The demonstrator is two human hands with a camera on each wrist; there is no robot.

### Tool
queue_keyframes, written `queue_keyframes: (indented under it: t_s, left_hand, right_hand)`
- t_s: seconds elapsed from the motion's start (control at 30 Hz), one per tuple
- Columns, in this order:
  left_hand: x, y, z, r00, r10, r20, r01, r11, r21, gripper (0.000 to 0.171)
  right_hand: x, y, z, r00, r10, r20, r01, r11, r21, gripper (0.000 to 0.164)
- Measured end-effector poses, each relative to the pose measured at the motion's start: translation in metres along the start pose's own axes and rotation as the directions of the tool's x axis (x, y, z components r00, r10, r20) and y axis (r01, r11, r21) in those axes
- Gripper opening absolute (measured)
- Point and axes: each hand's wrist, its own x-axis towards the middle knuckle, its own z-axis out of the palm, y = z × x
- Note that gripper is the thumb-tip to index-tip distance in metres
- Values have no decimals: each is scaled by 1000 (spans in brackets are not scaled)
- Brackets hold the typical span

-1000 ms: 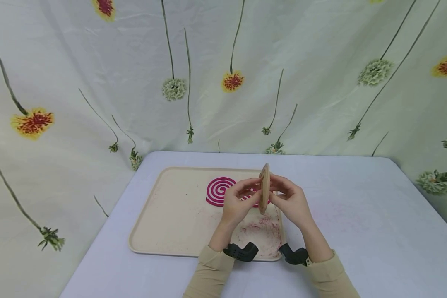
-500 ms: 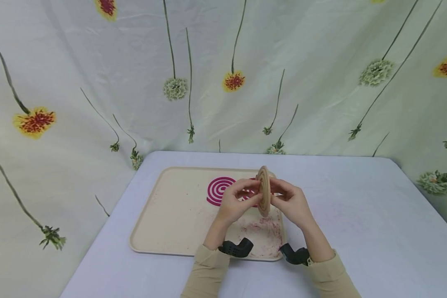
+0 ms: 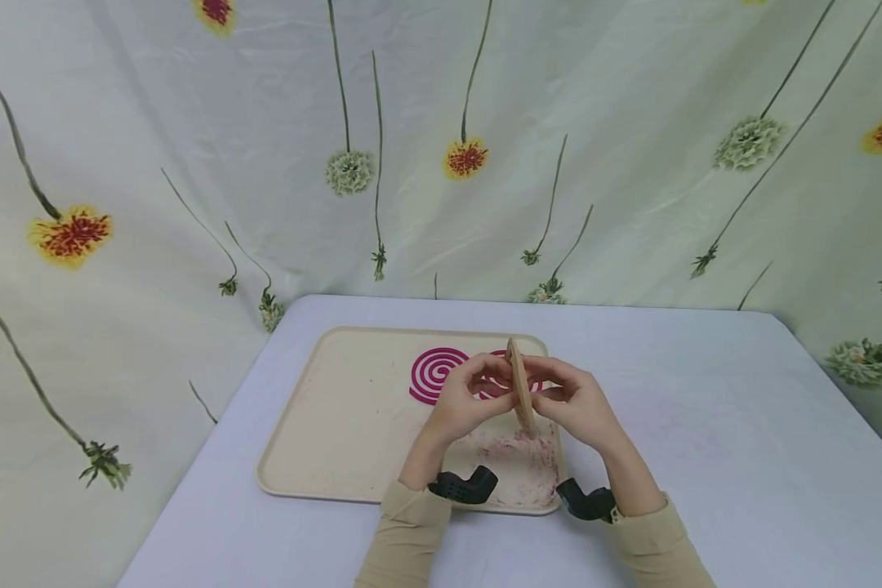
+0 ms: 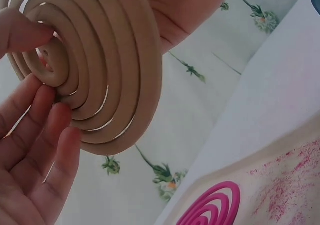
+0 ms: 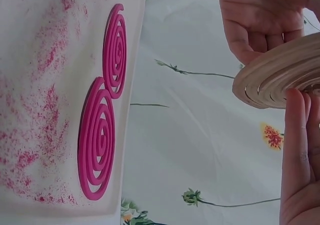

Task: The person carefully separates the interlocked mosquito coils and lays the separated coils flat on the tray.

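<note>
Judging by its thin windings, the tan mosquito coil [image 3: 519,385] should be light, stiff and brittle, safest taken near its centre; the left hand [image 3: 461,402] and right hand [image 3: 577,405] pinch it from opposite faces; it stands on edge above the tray [image 3: 338,429]; both forearms [image 3: 421,467] slant inward.

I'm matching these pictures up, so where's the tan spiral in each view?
Head: tan spiral, right of centre, between left hand and right hand.
Left wrist: tan spiral, upper left, cropped.
Right wrist: tan spiral, right edge, upper half, cropped.
Shared landmark: pink smears on the tray.
</note>
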Motion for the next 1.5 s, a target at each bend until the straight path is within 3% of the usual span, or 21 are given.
queue_keyframes:
  t_s: [0.27, 0.63, 0.87, 1.2, 1.5]
  left_hand:
    - [0, 4, 6, 996, 26, -80, -25, 999, 23, 29]
    - [0, 5, 10, 984, 104, -142, -94, 993, 76, 29]
    - [0, 8, 10, 984, 41, -174, -28, 997, 76, 27]
    - [0, 8, 14, 981, 29, -190, -15, 997, 75, 26]
    - [1, 8, 10, 971, 13, -237, 13, 994, 110, 30]
  right_hand:
    - [2, 0, 3, 997, -69, -44, 73, 994, 76, 41]
    - [2, -2, 4, 993, -75, -89, 82, 994, 73, 41]
    - [3, -2, 5, 985, -83, -154, 87, 996, 18, 41]
    - [4, -2, 6, 980, -67, -189, 79, 995, 56, 38]
    - [4, 0, 3, 972, -46, -229, 54, 998, 28, 42]
